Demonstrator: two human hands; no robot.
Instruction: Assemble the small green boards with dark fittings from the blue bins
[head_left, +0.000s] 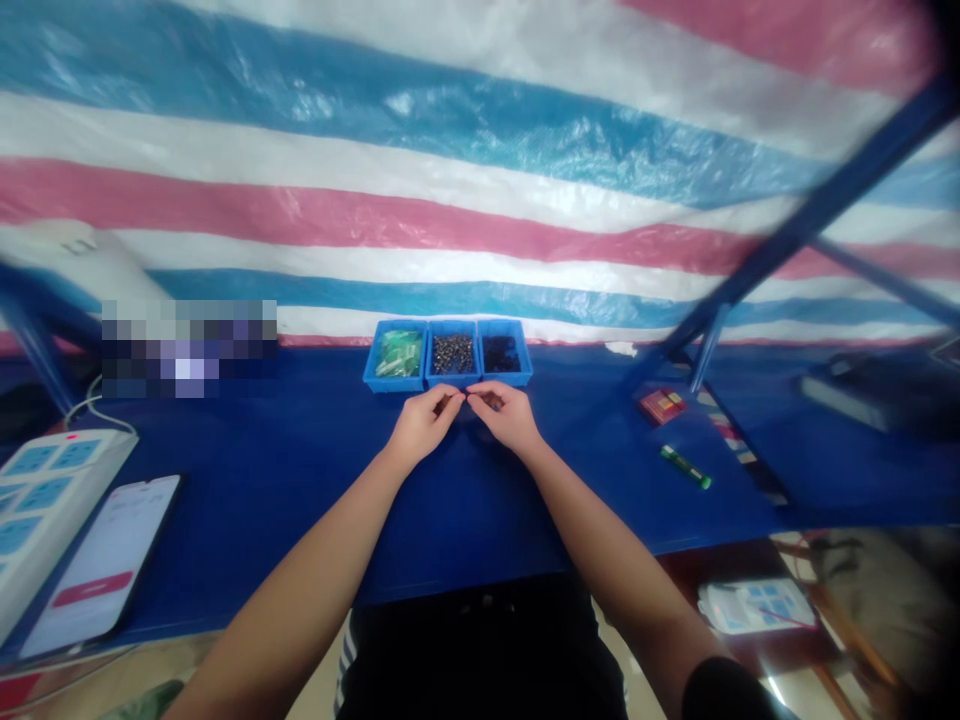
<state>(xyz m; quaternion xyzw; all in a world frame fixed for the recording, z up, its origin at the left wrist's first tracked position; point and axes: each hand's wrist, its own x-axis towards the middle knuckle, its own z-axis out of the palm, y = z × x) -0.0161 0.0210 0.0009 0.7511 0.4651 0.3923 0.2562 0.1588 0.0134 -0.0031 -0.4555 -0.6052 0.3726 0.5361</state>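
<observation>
My left hand (425,422) and my right hand (507,416) meet at the fingertips just in front of several small blue plastic bins. Both hands pinch a small dark part, too small to identify, and it is mostly hidden by my fingers. The left bin (382,372) holds green pieces, the middle bin (442,380) holds dark and brassy small parts, and the right bin (517,372) holds black pieces. My hands are nearest the middle bin and appear not to touch it.
The bins stand on a blue table cover (247,500) against a striped tarpaulin (480,240). A power strip (52,510) and a smartphone (101,565) lie at the left. A small red box (662,405) and a green tube (685,467) lie at the right, beneath a blue metal strut (810,220).
</observation>
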